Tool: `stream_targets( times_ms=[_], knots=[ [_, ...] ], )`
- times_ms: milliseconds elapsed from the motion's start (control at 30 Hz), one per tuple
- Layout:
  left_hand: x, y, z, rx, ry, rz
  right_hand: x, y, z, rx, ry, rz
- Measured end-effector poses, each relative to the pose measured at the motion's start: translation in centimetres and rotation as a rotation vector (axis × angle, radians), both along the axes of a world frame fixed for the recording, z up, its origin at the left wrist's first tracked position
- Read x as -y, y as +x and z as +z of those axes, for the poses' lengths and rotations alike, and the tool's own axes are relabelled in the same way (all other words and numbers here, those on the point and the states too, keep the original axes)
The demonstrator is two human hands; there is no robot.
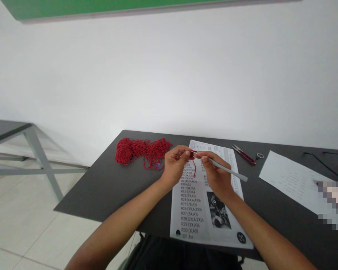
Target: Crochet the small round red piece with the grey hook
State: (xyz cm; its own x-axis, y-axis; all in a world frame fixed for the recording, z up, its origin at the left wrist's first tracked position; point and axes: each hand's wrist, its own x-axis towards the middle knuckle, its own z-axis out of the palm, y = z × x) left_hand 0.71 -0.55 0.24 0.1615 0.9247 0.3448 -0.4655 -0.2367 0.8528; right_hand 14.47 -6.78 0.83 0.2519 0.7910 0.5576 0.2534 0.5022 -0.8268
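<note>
The bench [95, 195] supports all materials within reach of both arms. The printed pattern sheet [199, 208] lies beneath the hands, its row list facing the near edge, presumably so that it can be read without turning. A second paper [293, 183] lies at the right, angled, apparently kept aside as secondary reference. The red yarn [146, 150] is heaped loosely at the far left; this position likely lets strand feed from the left-hand side. The left hand [174, 163] pinches the small red crochet piece between thumb and fingertips, apparently to steady it. The right hand [216, 174] grips the grey-handled crochet hook [238, 175] much like a pen, tip directed left into the piece, a grip suited to fine control. Red-handled snips [244, 155] lie at the far right, clear of the work. The crochet piece [192, 154] is held above the pattern sheet, a short tail hanging below it. A metal ring [260, 155] lies just beside the snips.
</note>
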Motion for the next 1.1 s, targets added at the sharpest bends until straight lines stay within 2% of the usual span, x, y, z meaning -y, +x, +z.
stream_targets(
  times_ms=[133, 533, 1100],
  knots=[
    [0.21, 0.05, 0.08, 0.023, -0.031, -0.040, -0.01, -0.04, 0.01, -0.009, 0.033, 0.008],
    [0.16, -0.01, 0.08, 0.041, -0.048, -0.053, -0.09, -0.21, 0.23, -0.022, 0.043, 0.018],
    [0.20, -0.10, 0.28, -0.040, 0.061, 0.002, 0.05, 0.13, 0.14, 0.055, 0.044, -0.002]
  ],
)
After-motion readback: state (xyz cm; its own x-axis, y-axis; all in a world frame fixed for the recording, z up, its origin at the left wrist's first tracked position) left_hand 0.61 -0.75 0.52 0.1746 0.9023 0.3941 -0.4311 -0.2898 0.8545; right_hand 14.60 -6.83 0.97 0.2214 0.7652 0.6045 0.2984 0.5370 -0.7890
